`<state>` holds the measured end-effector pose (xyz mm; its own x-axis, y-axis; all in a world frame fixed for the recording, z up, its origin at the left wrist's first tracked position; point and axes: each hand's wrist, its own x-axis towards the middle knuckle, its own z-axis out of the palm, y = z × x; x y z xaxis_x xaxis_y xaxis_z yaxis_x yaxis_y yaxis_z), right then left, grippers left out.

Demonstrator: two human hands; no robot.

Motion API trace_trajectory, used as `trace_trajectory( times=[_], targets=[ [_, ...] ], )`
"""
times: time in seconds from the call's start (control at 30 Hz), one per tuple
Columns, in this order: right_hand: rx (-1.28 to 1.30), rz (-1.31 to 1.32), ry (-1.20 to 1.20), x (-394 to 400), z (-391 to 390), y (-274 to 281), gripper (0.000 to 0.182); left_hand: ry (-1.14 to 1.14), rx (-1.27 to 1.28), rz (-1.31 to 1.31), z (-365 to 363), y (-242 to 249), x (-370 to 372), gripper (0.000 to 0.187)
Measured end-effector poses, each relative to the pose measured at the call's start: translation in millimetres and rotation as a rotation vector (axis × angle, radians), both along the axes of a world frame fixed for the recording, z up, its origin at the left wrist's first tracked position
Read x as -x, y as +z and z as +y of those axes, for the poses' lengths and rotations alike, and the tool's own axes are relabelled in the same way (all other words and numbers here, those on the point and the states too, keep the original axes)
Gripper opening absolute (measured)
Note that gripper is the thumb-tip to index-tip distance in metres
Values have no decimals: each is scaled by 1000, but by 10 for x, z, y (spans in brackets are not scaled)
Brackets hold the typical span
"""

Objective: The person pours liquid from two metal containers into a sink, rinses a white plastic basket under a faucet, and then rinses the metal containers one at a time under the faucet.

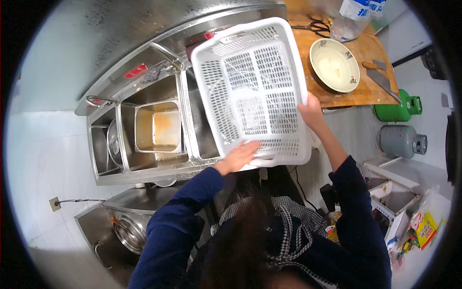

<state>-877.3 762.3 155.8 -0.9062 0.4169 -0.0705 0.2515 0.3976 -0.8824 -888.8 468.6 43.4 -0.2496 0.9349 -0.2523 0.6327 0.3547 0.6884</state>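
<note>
A large white perforated plastic basket (260, 91) lies over the right sink compartment, tilted, its right side next to the wooden board. My right hand (312, 111) grips the basket's right rim, with the thumb side showing and the other fingers partly hidden. Over the basket's near wall lies my left hand (240, 156), its fingers stretched out on the inner side. The basket looks empty, and its slots let the surface beneath show through in part.
Left of the basket are steel sinks (190, 120), one holding a rectangular metal pan (159, 127). On the wooden board (332, 98) stand a bowl (334, 66), scissors (315, 27) and a cleaver (382, 83). Gas cylinders (397, 140) stand at right.
</note>
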Motion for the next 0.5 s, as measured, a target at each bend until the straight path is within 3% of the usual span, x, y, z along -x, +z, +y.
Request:
trace_trajectory(
  times=[0.1, 0.2, 0.23, 0.33, 0.4, 0.47, 0.5],
  targets=[
    [42, 20, 27, -67, -106, 46, 31, -142, 315, 132, -308, -90, 264, 52],
    [-9, -17, 104, -75, -147, -4, 28, -666, 535, 849, -368, -94, 653, 51],
    [-37, -37, 124, -72, -185, 6, 27, -649, 603, 747, -289, 82, 785, 54],
    [-116, -51, 131, -47, -268, 19, 26, -410, 619, 896, -13, 116, 1217, 62],
    [-125, -58, 127, -115, -320, 125, 27, -127, 611, 1024, 235, 144, 1718, 75],
    [-147, -51, 142, -179, -328, 86, 28, 106, 584, 1159, 455, 485, 2101, 70],
    [-143, -34, 145, -199, -334, 157, 28, 107, 505, 1196, 491, 474, 2285, 69]
  ],
)
